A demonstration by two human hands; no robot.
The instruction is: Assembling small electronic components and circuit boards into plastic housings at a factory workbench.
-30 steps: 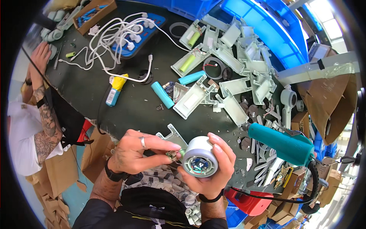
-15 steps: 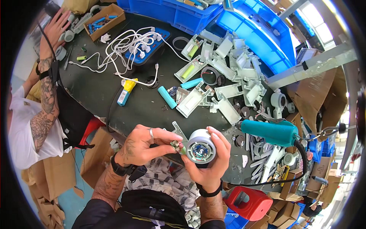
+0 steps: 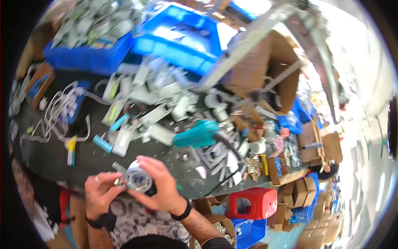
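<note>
White and round, a small lamp part (image 3: 139, 179) sits just above the person's lap, held between both hands. The right hand (image 3: 162, 186) curls around it from the side, and the left hand (image 3: 100, 191) pinches a little metal bit at its edge. Farther off, on the dark table (image 3: 49, 159), lie a teal power tool (image 3: 198, 133), white cables (image 3: 62, 108) and blue bins (image 3: 174, 39).

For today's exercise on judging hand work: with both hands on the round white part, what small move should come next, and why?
Probably steady it first. The right hand cups the round white part from the side while the left hand pinches something small at its edge. The picture is blurred, so holding still before any fine fitting seems wise.
</note>
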